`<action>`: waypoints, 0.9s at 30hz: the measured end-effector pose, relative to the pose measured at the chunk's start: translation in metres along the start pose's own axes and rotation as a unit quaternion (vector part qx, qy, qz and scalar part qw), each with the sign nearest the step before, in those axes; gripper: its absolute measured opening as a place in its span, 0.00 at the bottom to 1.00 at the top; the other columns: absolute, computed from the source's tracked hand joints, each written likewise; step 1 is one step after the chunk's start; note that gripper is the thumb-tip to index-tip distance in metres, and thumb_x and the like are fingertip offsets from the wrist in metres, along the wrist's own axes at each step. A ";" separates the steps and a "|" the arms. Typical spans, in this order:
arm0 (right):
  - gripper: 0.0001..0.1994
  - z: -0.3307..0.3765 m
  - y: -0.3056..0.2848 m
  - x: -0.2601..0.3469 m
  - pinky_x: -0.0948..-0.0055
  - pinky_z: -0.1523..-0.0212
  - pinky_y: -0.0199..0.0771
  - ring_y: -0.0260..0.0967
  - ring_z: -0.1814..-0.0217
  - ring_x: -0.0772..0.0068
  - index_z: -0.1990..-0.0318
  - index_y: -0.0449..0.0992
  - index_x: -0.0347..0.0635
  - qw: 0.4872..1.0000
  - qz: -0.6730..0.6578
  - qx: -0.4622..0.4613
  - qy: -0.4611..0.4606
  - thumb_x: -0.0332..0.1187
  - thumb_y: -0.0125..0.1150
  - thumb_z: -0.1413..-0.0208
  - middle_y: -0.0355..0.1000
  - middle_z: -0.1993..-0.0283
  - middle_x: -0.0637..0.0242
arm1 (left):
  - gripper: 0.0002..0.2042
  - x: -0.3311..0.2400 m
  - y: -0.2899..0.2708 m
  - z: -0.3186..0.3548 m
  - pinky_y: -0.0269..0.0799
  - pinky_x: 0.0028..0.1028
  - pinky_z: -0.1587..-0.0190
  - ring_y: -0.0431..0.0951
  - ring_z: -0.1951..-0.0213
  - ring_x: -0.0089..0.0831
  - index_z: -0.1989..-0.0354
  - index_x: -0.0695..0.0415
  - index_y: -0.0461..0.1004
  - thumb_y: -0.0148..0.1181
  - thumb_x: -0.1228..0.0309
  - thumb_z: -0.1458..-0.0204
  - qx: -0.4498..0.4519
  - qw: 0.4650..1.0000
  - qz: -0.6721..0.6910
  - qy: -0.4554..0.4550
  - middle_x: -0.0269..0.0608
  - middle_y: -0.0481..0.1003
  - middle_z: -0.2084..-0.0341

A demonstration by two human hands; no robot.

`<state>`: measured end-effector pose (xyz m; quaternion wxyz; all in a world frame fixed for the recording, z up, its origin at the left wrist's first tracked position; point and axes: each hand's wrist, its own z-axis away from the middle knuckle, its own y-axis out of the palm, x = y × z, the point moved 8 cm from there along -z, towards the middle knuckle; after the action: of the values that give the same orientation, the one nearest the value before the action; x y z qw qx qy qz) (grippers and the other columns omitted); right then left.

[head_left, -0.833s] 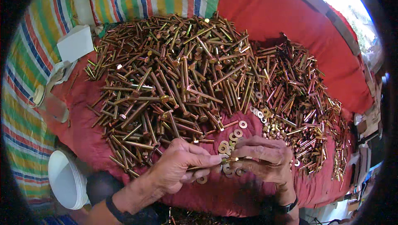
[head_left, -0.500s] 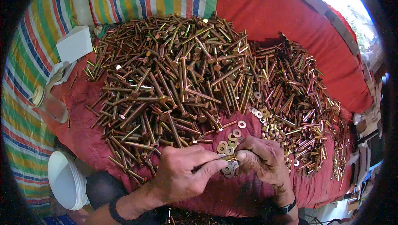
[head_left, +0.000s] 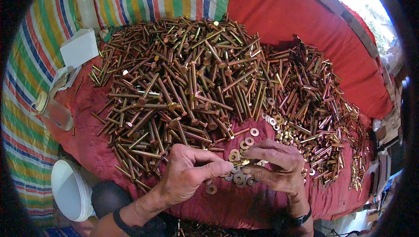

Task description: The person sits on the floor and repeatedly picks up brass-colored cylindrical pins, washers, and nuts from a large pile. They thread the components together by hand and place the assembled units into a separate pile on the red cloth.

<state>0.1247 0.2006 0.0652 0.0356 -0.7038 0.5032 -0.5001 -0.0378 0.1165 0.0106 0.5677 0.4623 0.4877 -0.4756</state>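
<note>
Just in front of me, both hands meet over the red cloth. My left hand [head_left: 185,173] pinches a bolt [head_left: 235,164] between thumb and forefinger, and most of its shank is hidden in the grip. My right hand [head_left: 277,165] has its thumb and fingers around a brassy nut [head_left: 244,162] at the bolt's end. Flat washers [head_left: 234,155] lie loosely under and around the fingertips, and one washer [head_left: 211,189] sits apart below the left thumb. To the right of them is a cluster of small nuts [head_left: 288,136].
A wide heap of bolts [head_left: 174,88] covers the red cloth [head_left: 87,136], with shorter bolts [head_left: 318,93] on the right. A white bucket [head_left: 65,189] stands at the lower left. Near the left edge are a clear plastic jar [head_left: 56,112] and a white box [head_left: 79,49].
The right hand's fingers have opened out and shifted around the bolt's end, showing more of the brassy metal. The left hand has moved slightly up. A washer now shows below the left thumb.
</note>
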 end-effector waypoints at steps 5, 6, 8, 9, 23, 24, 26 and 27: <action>0.14 0.008 0.004 -0.001 0.68 0.67 0.79 0.81 0.69 0.63 0.62 0.84 0.35 0.998 0.048 0.034 0.015 0.33 0.81 0.52 0.81 0.68 0.62 | 0.09 0.000 0.009 -0.001 0.66 0.22 0.75 0.74 0.78 0.16 0.64 0.65 0.88 0.71 0.70 0.43 0.013 1.000 -0.012 0.010 0.33 0.80 0.81; 0.13 0.010 0.004 -0.005 0.67 0.67 0.79 0.81 0.69 0.63 0.63 0.84 0.36 0.997 0.033 0.038 0.058 0.34 0.80 0.51 0.80 0.69 0.63 | 0.09 0.001 0.009 -0.001 0.65 0.22 0.75 0.74 0.78 0.16 0.64 0.65 0.88 0.71 0.70 0.43 0.012 1.000 0.003 0.004 0.33 0.80 0.81; 0.13 0.010 0.001 -0.008 0.67 0.68 0.79 0.81 0.70 0.64 0.63 0.84 0.37 0.994 0.009 0.029 0.101 0.34 0.79 0.50 0.80 0.69 0.64 | 0.09 0.006 0.009 0.000 0.65 0.22 0.75 0.74 0.78 0.16 0.65 0.64 0.88 0.71 0.70 0.43 0.018 0.999 0.026 -0.028 0.34 0.80 0.81; 0.12 0.009 -0.003 -0.008 0.67 0.68 0.79 0.81 0.70 0.64 0.62 0.84 0.38 0.995 0.001 0.015 0.101 0.35 0.79 0.49 0.80 0.70 0.64 | 0.09 0.008 0.009 0.000 0.65 0.22 0.75 0.74 0.79 0.16 0.65 0.64 0.88 0.71 0.70 0.43 0.016 0.998 0.036 -0.040 0.34 0.79 0.81; 0.07 0.018 -0.066 -0.048 0.77 0.70 0.70 0.73 0.70 0.80 0.65 0.82 0.38 0.970 0.048 -0.089 0.220 0.32 0.71 0.38 0.78 0.70 0.69 | 0.10 -0.024 0.049 0.009 0.76 0.35 0.66 0.82 0.72 0.31 0.62 0.58 0.87 0.75 0.66 0.48 0.138 0.838 -0.423 0.315 0.39 0.84 0.70; 0.08 0.017 -0.082 -0.060 0.73 0.68 0.72 0.74 0.71 0.73 0.63 0.83 0.39 0.963 0.128 -0.118 0.205 0.33 0.73 0.40 0.78 0.69 0.65 | 0.12 -0.025 0.046 0.006 0.80 0.40 0.57 0.84 0.64 0.38 0.60 0.57 0.85 0.75 0.68 0.53 0.109 0.833 -0.436 0.323 0.39 0.84 0.66; 0.10 0.025 -0.106 -0.082 0.64 0.63 0.77 0.77 0.66 0.58 0.58 0.85 0.42 0.920 0.318 -0.099 0.208 0.34 0.76 0.45 0.80 0.64 0.60 | 0.12 -0.033 0.047 0.001 0.77 0.42 0.46 0.82 0.58 0.40 0.60 0.59 0.83 0.69 0.69 0.53 0.009 0.770 -0.488 0.412 0.43 0.81 0.67; 0.11 0.028 -0.108 -0.084 0.62 0.61 0.78 0.77 0.63 0.56 0.57 0.84 0.43 0.917 0.360 -0.082 0.149 0.34 0.76 0.47 0.80 0.62 0.61 | 0.13 -0.037 0.049 -0.002 0.76 0.43 0.40 0.82 0.56 0.41 0.60 0.60 0.82 0.67 0.70 0.53 -0.039 0.732 -0.508 0.452 0.45 0.79 0.68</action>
<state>0.2190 0.3036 0.0549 0.0797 -0.3924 0.7617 -0.5094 0.0075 0.1275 0.0498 -0.0285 0.2831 0.8671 -0.4088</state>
